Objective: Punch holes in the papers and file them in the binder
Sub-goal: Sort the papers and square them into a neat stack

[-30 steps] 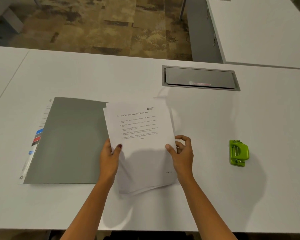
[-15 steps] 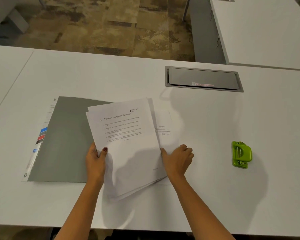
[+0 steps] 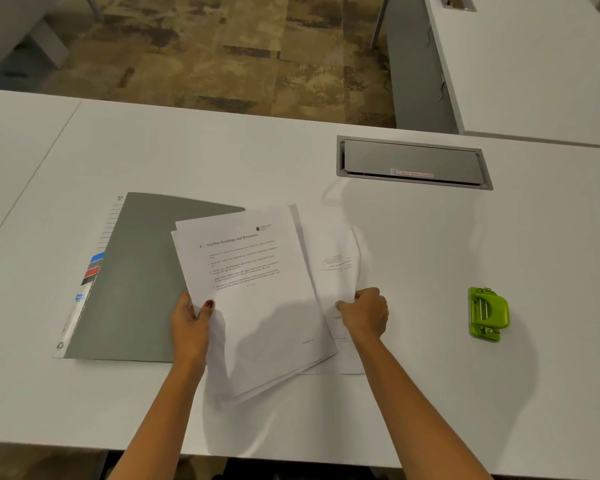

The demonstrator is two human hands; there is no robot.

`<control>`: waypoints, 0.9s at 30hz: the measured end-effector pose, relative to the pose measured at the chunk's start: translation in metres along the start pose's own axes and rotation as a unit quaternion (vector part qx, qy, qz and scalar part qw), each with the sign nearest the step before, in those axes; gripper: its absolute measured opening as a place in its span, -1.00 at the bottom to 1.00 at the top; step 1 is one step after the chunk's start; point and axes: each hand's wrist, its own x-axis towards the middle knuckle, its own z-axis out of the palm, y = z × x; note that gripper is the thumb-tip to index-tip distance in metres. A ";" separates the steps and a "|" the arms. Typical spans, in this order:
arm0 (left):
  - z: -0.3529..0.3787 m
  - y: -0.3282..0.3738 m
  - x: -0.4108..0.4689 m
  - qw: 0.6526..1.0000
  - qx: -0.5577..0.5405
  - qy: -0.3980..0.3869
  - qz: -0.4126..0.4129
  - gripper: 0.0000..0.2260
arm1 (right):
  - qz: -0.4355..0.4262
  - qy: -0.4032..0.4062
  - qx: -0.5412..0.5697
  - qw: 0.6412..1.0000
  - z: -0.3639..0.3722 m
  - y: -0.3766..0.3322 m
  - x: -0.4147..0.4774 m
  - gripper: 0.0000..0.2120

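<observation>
white table (image 3: 84, 174) under the grip, grey cable hatch (image 3: 413, 162) sunk into it up and right of the grip, second white table (image 3: 534, 64) further back right, blotchy brown carpet (image 3: 222, 46) way beyond

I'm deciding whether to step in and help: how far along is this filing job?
Nothing looks done: no sheet shows holes, and the grey binder lies closed. In hand: the left hand holds the paper stack over the binder's edge; the right hand pinches a separate sheet on the table. Left: all punching, with the green hole punch sitting apart, then filing.
</observation>
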 end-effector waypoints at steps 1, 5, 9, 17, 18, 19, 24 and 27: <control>-0.001 -0.001 0.001 1.000 0.004 0.000 -0.001 -0.71 | -0.006 -0.012 0.050 0.999 -0.005 0.002 0.000 -0.60; -0.001 -0.003 0.002 1.000 0.009 -0.006 -0.007 -0.72 | -0.052 -0.011 0.189 0.980 -0.031 0.008 -0.004 -0.54; 0.002 -0.003 0.002 1.000 0.021 -0.011 -0.002 -0.71 | -0.204 0.111 0.130 0.964 -0.056 0.010 -0.014 -0.77; 0.022 -0.003 -0.005 0.999 0.025 -0.038 -0.015 -0.70 | -0.369 0.217 0.128 0.894 -0.120 -0.017 -0.063 -0.87; 0.025 -0.002 -0.007 0.999 0.027 -0.044 -0.015 -0.70 | -0.367 0.213 0.142 0.895 -0.125 -0.020 -0.069 -0.87; 0.028 -0.001 -0.009 0.998 0.027 -0.052 -0.016 -0.69 | -0.365 0.209 0.154 0.894 -0.130 -0.022 -0.073 -0.87; 0.038 -0.005 -0.012 0.994 0.016 -0.096 -0.051 -0.68 | -0.305 0.116 0.241 0.914 -0.130 -0.022 -0.075 -0.91; 0.045 -0.003 -0.017 0.984 -0.022 -0.131 -0.115 -0.80 | -0.238 0.039 0.263 0.934 -0.101 -0.011 -0.060 -0.92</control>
